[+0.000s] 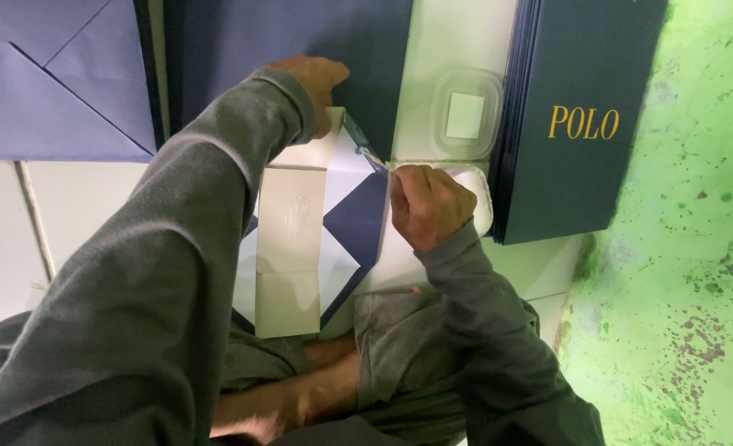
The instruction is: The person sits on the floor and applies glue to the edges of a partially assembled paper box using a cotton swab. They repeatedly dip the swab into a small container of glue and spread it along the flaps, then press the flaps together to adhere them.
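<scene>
- The left hand (315,83) reaches forward from a grey sleeve and presses down at the far end of a partly folded paper bag blank (313,239), where the blank meets a large navy sheet (242,41). Its fingers curl under, so I cannot tell how far they are spread.
- The right hand (427,202) is closed in a loose fist, pinching a thin brush-like tool (365,149) between thumb and fingers. The tip of the tool touches the upper right flap of the blank.
- The bag blank lies flat on the white surface in front of the person's knees, between the two hands. It shows a cream panel down the middle with a faint embossed mark, white triangular folds beside it, and a navy diamond on its right side.
- Just behind the right hand sits a shallow white tub (482,194); the hand hides most of it.
- Further off stands a clear plastic container (466,114), rounded and square, with a pale square patch on its lid.
- To the right lies a thick stack of navy sheets (581,116) with gold lettering on the top face.
- At the far left rests a lighter blue folded sheet (52,78) with diagonal creases.
- A green wall or floor with dark speckles (689,248) fills the right side.
</scene>
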